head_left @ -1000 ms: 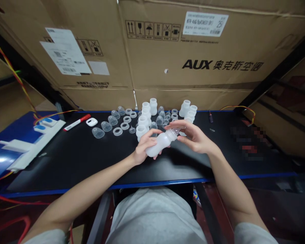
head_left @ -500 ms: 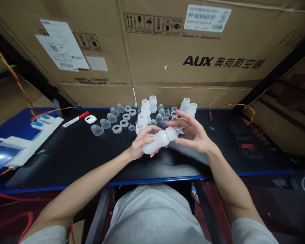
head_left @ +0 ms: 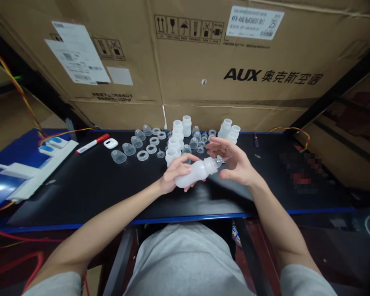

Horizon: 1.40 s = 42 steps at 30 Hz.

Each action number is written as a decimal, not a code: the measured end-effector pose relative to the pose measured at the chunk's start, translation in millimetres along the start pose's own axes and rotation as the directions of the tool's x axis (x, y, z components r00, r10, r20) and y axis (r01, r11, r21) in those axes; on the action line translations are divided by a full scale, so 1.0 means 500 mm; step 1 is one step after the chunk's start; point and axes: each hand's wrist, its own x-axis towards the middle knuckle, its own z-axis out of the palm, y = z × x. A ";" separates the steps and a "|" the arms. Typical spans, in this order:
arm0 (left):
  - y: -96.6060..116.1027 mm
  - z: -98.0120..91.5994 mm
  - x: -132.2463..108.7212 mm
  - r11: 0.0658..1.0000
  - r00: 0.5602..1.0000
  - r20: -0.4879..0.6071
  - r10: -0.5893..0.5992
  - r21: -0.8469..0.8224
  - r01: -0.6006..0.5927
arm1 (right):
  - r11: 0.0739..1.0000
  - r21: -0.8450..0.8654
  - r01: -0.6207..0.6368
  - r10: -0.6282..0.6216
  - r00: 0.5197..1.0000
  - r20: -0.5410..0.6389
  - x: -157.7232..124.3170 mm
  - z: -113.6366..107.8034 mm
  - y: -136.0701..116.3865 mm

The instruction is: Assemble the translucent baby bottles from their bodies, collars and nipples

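Observation:
My left hand (head_left: pixel 175 172) is wrapped round a frosted white bottle (head_left: pixel 193 174), which lies tilted with its mouth up to the right. A clear nipple (head_left: pixel 217 162) with a long thin tip sits at the bottle's ring-shaped neck. Around that tip my right hand (head_left: pixel 234 160) is spread, its thumb and fingers apart and curved; whether it touches the tip cannot be made out. Behind the hands, several white open bottles (head_left: pixel 174 144) stand in a row. Clear domed caps (head_left: pixel 128 149) and clear rings (head_left: pixel 142 155) lie to their left.
More white bottles (head_left: pixel 226 128) stand at the back right, with small clear parts (head_left: pixel 200 149) nearby. On the left are a red and white marker (head_left: pixel 93 144), a white oval device (head_left: pixel 110 143) and a power strip (head_left: pixel 46 168). A large cardboard box (head_left: pixel 185 61) rises behind the black table (head_left: pixel 89 185).
The fingers and thumb of my right hand have opened wider and shifted slightly off the nipple. The bottle in my left hand has moved a little to the right.

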 end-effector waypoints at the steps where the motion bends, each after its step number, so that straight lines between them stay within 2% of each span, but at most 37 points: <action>1: -0.001 0.000 0.000 1.000 1.000 -0.003 0.001 -0.004 -0.001 | 1.000 0.022 0.001 -0.002 1.000 0.029 0.000 0.000 -0.003; 4: -0.002 -0.002 0.000 1.000 1.000 -0.007 0.000 -0.001 0.000 | 0.999 0.030 -0.010 0.008 0.997 0.076 0.000 0.002 -0.009; 9: -0.008 -0.005 0.000 0.999 1.000 -0.017 0.001 0.042 0.000 | 0.998 -0.058 0.000 0.000 1.000 -0.005 0.003 0.004 0.003; 14: -0.011 -0.004 -0.001 0.999 1.000 -0.028 0.009 0.049 -0.008 | 0.999 0.042 0.008 -0.012 0.996 0.092 0.003 0.000 -0.005; 19: -0.014 -0.008 -0.002 0.997 0.999 -0.041 -0.006 0.080 0.009 | 0.996 -0.089 -0.001 0.002 1.000 0.005 0.002 0.003 0.001; 25: -0.018 -0.010 0.002 0.999 0.999 -0.034 0.020 0.039 -0.019 | 1.000 0.000 0.027 -0.027 0.996 0.088 0.002 -0.006 0.000; 28: -0.017 -0.009 0.001 0.999 0.999 -0.036 -0.005 0.039 0.006 | 0.998 -0.056 0.014 -0.011 0.998 0.058 0.002 -0.004 -0.010; 33: -0.014 -0.002 -0.005 0.975 0.995 -0.097 -0.008 0.219 0.029 | 0.991 -0.127 0.031 -0.032 0.999 -0.007 0.005 0.014 -0.001; 37: -0.021 0.009 -0.011 0.922 0.992 -0.104 0.075 0.387 -0.029 | 0.982 -0.185 0.041 -0.058 0.995 -0.085 0.007 0.029 0.026; 42: -0.045 0.014 -0.010 0.823 0.986 -0.070 0.149 0.562 -0.084 | 0.992 -0.126 0.001 -0.023 0.984 -0.177 0.006 0.050 0.047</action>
